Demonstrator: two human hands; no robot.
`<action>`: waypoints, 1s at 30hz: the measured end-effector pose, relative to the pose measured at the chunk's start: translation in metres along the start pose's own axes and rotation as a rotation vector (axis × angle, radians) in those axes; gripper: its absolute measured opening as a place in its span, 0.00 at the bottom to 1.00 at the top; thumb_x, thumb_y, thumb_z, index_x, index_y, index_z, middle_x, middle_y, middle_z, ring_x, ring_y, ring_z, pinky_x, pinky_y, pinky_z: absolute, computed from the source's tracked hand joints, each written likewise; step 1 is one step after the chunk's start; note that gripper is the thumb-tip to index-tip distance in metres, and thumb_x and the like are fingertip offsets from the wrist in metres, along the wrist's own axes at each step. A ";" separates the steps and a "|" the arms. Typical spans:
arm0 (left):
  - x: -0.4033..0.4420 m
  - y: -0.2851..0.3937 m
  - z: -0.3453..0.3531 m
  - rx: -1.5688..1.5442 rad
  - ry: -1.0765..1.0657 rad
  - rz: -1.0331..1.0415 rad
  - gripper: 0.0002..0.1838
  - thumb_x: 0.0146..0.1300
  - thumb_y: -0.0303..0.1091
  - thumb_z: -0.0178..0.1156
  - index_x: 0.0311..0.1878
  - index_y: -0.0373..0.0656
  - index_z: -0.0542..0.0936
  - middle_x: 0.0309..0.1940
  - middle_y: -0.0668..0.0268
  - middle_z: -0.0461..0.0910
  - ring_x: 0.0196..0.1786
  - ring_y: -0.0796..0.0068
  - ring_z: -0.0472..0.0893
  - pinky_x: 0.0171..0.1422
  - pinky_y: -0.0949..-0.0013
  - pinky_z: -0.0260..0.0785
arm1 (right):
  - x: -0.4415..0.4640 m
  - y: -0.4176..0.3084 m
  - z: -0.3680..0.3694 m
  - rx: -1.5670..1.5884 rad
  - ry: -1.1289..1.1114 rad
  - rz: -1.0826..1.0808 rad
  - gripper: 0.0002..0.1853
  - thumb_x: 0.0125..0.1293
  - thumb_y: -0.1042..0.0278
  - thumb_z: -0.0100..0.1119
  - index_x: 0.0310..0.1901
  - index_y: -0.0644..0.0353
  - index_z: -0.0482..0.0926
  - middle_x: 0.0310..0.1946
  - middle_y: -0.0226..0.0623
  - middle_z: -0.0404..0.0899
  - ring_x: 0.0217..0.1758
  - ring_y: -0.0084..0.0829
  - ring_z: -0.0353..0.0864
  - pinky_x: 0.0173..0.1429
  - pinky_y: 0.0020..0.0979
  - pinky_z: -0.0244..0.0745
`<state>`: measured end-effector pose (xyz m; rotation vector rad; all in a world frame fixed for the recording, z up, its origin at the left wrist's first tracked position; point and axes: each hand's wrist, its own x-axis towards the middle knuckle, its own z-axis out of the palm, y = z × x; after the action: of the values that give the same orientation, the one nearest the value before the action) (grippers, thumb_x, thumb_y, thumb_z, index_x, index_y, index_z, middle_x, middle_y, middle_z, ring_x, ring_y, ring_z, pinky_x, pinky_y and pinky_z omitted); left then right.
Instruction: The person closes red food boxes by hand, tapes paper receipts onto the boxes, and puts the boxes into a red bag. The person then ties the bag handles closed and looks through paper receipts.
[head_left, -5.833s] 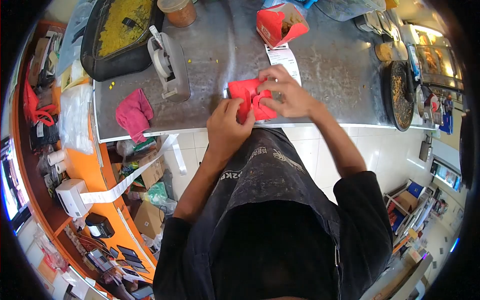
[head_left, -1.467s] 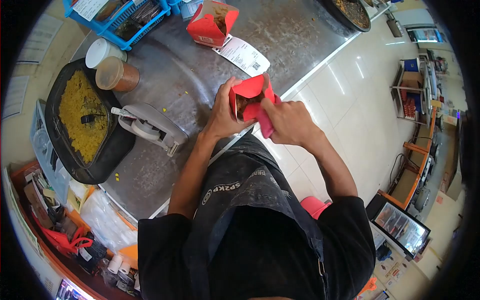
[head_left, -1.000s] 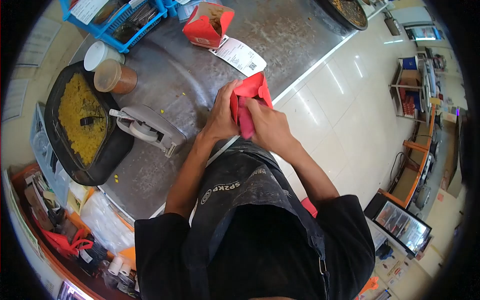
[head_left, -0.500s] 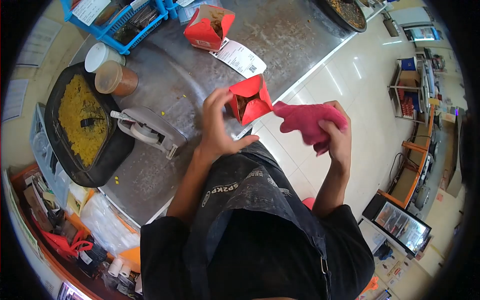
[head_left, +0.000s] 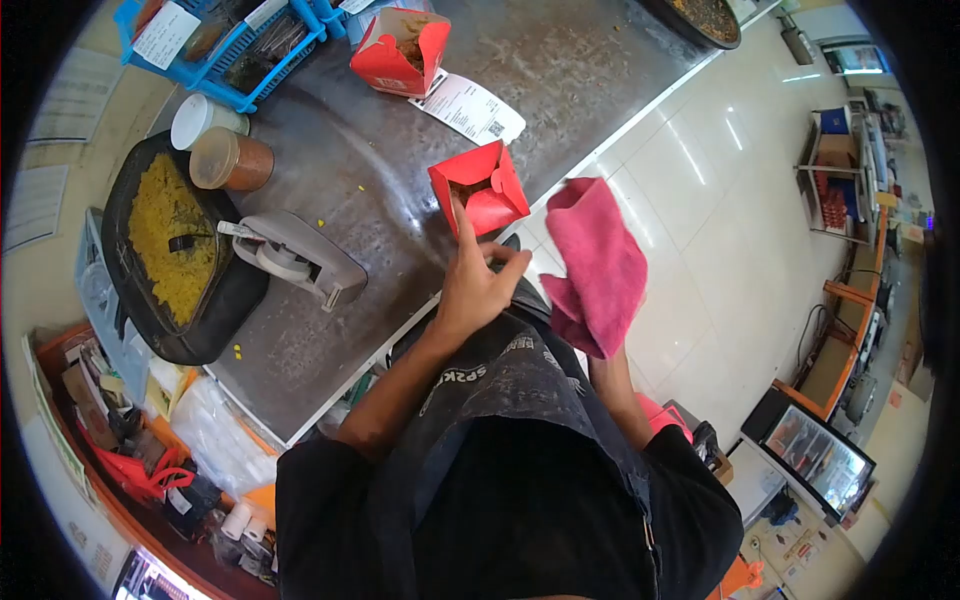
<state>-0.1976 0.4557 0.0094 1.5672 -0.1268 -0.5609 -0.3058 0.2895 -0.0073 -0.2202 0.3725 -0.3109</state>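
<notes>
A red takeaway box [head_left: 482,190] with food inside stands at the front edge of the metal table, its top flaps partly folded in. My left hand [head_left: 478,285] is at its near side, index finger stretched to the box's rim and thumb apart. Nothing is held in that hand. Over the floor, to the right of the box, a pink cloth [head_left: 598,260] hangs from my right hand [head_left: 618,375], which is mostly hidden behind it. A second red box [head_left: 385,75], holding brown food, stands farther back beside a printed receipt [head_left: 470,108].
On the left are a tape dispenser [head_left: 310,262], a black pan [head_left: 225,310] of yellow food, a brown-filled tub [head_left: 240,165] and a white-lidded jar [head_left: 195,118]. Blue baskets [head_left: 240,95] stand behind them. A round dark pan [head_left: 735,35] sits at the far right edge.
My left hand has shifted right and nearer me, its index finger now at the box's rim. The pink cloth has swung left and hangs spread out, covering most of my right hand.
</notes>
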 end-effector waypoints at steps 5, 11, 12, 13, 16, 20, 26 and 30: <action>-0.002 -0.019 0.002 -0.111 0.109 -0.036 0.31 0.65 0.24 0.58 0.66 0.34 0.54 0.29 0.62 0.79 0.19 0.78 0.76 0.20 0.75 0.67 | 0.006 -0.001 -0.012 -0.176 -0.074 -0.047 0.26 0.61 0.68 0.66 0.61 0.60 0.72 0.58 0.41 0.76 0.59 0.41 0.77 0.65 0.42 0.73; -0.001 -0.034 -0.007 0.094 0.170 0.116 0.11 0.66 0.24 0.54 0.50 0.33 0.73 0.25 0.59 0.81 0.22 0.73 0.80 0.25 0.68 0.71 | 0.039 0.002 0.014 -1.557 -0.376 -0.001 0.29 0.57 0.65 0.71 0.60 0.58 0.74 0.59 0.40 0.75 0.60 0.38 0.76 0.62 0.39 0.73; 0.001 -0.033 -0.010 0.166 0.181 0.127 0.09 0.65 0.24 0.55 0.47 0.34 0.76 0.24 0.56 0.81 0.22 0.69 0.82 0.26 0.65 0.71 | 0.049 0.006 0.026 -1.694 -0.451 -0.041 0.29 0.55 0.64 0.72 0.59 0.58 0.74 0.57 0.40 0.75 0.59 0.38 0.76 0.61 0.39 0.73; 0.005 -0.033 -0.011 0.222 0.196 0.282 0.08 0.64 0.24 0.55 0.45 0.34 0.77 0.24 0.54 0.81 0.24 0.62 0.82 0.28 0.63 0.72 | 0.062 0.018 0.043 -1.741 -0.584 -0.208 0.29 0.53 0.65 0.73 0.58 0.58 0.75 0.54 0.42 0.76 0.56 0.41 0.78 0.58 0.38 0.74; 0.008 -0.045 -0.018 0.350 0.233 0.559 0.07 0.61 0.25 0.58 0.42 0.35 0.80 0.24 0.48 0.79 0.29 0.46 0.82 0.31 0.57 0.72 | 0.089 0.026 0.047 -1.892 -0.901 -0.387 0.30 0.46 0.67 0.73 0.55 0.56 0.76 0.47 0.44 0.76 0.50 0.46 0.78 0.53 0.40 0.75; 0.006 -0.054 -0.019 0.357 0.273 0.471 0.08 0.61 0.25 0.59 0.42 0.34 0.80 0.25 0.48 0.80 0.31 0.43 0.82 0.32 0.55 0.73 | 0.112 0.021 0.048 -1.939 -0.996 -0.210 0.28 0.46 0.69 0.71 0.53 0.57 0.77 0.44 0.44 0.76 0.49 0.46 0.79 0.51 0.41 0.75; 0.001 -0.036 -0.019 0.264 0.338 0.416 0.09 0.64 0.23 0.58 0.46 0.36 0.82 0.23 0.56 0.82 0.25 0.62 0.84 0.32 0.64 0.74 | 0.109 -0.046 0.042 -1.301 -0.386 -0.452 0.14 0.64 0.71 0.60 0.51 0.63 0.80 0.44 0.35 0.82 0.45 0.29 0.82 0.48 0.32 0.79; -0.012 -0.034 -0.034 0.280 0.391 0.493 0.24 0.60 0.26 0.65 0.60 0.31 0.75 0.37 0.52 0.84 0.36 0.64 0.85 0.42 0.65 0.76 | 0.105 -0.032 0.037 -1.400 -0.381 -0.417 0.14 0.66 0.71 0.58 0.53 0.62 0.77 0.46 0.36 0.81 0.48 0.31 0.80 0.52 0.33 0.77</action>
<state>-0.2020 0.4949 -0.0209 1.8058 -0.2925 0.1590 -0.2070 0.2300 0.0013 -1.7216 0.1011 -0.3630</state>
